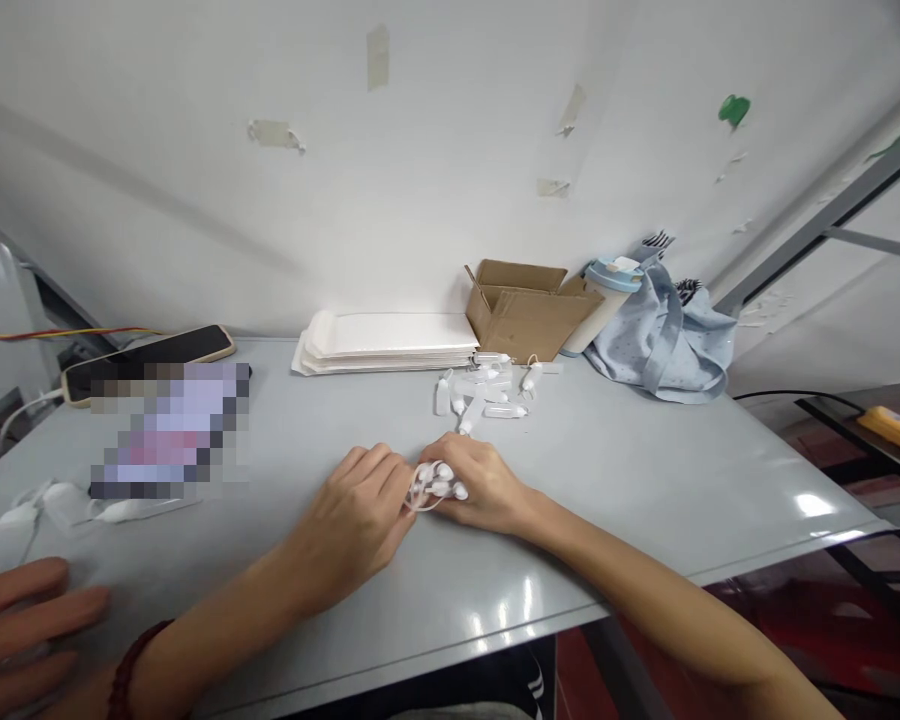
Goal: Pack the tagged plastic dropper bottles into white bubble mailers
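Note:
My right hand [480, 482] is closed around a bunch of small white-capped tubes with thin cord loops [441, 484], just above the grey table [570, 560]. My left hand [367, 510], a dark beaded bracelet on its wrist, is closed against the left side of the same bunch, where the white loops show. Its fingertips are partly hidden, but they seem to pinch the loops or tube ends. Beyond my hands lies a loose pile of similar clear tubes with white caps [487, 390].
Behind the pile stand a stack of white envelopes [390, 345], an open cardboard box [536, 320], a cup [604, 300] and a blue cloth bag [656, 340]. Two phones [150, 360] lie left. Another person's hand [30, 630] is near more white-capped tubes [15, 520].

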Available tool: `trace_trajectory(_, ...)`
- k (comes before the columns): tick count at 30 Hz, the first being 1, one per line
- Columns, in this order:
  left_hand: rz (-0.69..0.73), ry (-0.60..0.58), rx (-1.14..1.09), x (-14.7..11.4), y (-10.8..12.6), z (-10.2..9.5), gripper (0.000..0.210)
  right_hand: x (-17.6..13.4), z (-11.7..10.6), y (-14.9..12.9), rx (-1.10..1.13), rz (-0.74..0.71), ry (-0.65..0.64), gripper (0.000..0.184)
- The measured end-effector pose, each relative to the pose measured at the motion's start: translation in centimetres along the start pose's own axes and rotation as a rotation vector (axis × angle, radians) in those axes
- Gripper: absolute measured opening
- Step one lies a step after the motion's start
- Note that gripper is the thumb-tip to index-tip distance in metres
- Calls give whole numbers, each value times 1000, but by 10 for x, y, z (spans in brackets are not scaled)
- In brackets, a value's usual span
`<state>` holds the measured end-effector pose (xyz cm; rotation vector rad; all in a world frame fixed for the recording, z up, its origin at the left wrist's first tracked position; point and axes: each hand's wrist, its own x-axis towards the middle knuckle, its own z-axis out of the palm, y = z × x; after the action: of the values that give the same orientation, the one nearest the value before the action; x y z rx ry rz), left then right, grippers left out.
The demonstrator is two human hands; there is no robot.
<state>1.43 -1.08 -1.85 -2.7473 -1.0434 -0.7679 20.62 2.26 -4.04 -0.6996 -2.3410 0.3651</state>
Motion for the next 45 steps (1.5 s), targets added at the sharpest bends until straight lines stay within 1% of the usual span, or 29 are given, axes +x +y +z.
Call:
trace_trajectory(3,-55,32,-3,-2,0,6,20,0,1,1,-28,-7,-16,20)
trace_trajectory(6,-185,-28,-155,-3,1,9,17,0,-1,2,-72,-32,-3,18)
trace_trajectory(7,-207,-48,-195,-4,1,9,15,1,-1,2,-86,-39,5,17)
trace_trajectory(9,-203,-51,-212,-4,2,9,14,1,-2,2,-114,-46,21,16)
trace_trajectory(11,-183,-27,-187,-4,4,9,15,2,-3,1,-139,-61,31,16)
trace_trajectory(12,-198,-18,-191,-4,5,9,16,2,-2,0,-153,-70,33,15)
trace_trajectory(14,-310,-38,-273,-3,6,9,17,2,-1,-2,-189,-79,38,13)
trace_trajectory(17,-597,-167,-543,0,8,9,25,2,1,-3,-240,-74,34,13)
trace_trajectory(18,-673,-216,-628,1,8,9,28,2,2,-3,-247,-70,30,13)
trace_trajectory(19,-723,-253,-683,2,9,8,31,2,3,-3,-247,-64,29,14)
trace_trajectory(20,-738,-266,-691,2,9,8,32,1,3,-2,-238,-54,28,14)
trace_trajectory(21,-715,-252,-648,2,9,8,31,1,3,-2,-220,-41,31,15)
trace_trajectory(22,-658,-214,-563,1,10,8,28,1,3,-1,-193,-27,34,15)
trace_trajectory(26,-289,6,-141,-2,10,7,13,1,0,-1,-65,42,32,18)
trace_trajectory(28,-161,82,-25,-2,8,6,13,2,-2,0,-43,59,34,19)
trace_trajectory(30,-91,116,18,-1,6,4,12,2,-3,0,-46,55,38,18)
trace_trajectory(33,-55,65,18,0,2,6,11,2,-2,0,-74,20,36,17)
trace_trajectory(35,-59,26,29,0,1,8,16,1,0,0,-95,-11,32,16)
trace_trajectory(37,-68,14,34,-1,-1,10,22,1,0,-1,-111,-25,18,14)
trace_trajectory(40,-80,-1,-7,-2,-4,9,20,1,-2,-1,-114,9,2,16)
trace_trajectory(45,-42,-18,-55,-2,-6,4,15,2,-6,0,-57,38,2,20)
